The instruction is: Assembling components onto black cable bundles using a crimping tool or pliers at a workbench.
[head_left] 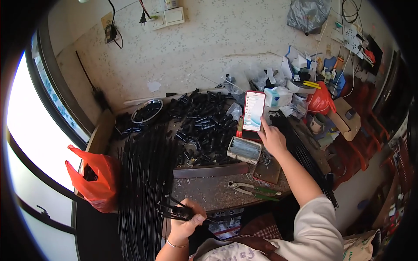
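The left hand [188, 217] grips a bundle of black rods [172, 211] at the bench's [217, 191] near edge; the right hand's [272, 139] fingers, loosely spread, touch a red-cased phone [254, 111] propped mid-bench.

Red plastic bag [96, 179] hangs left; pliers [252, 190] lie on worktable [217, 191].
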